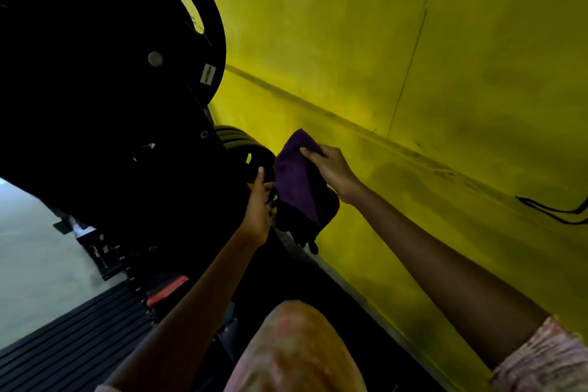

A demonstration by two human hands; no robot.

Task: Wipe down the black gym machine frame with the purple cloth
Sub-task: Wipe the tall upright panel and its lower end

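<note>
A purple cloth (pixel 297 175) hangs at frame centre, pinched at its top by the right hand (pixel 332 170) — the left hand (pixel 259 205), fingers extended, touches its lower edge beside the black machine frame (pixel 105 124), against a yellow wall (pixel 413 57).

yellow wall (pixel 413 57), ribbed black floor mat (pixel 73 328), pale floor (pixel 31 248)

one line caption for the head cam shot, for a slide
Right hand holds the purple cloth beside the black gym machine frame, left hand at its lower edge, yellow wall behind.
</note>
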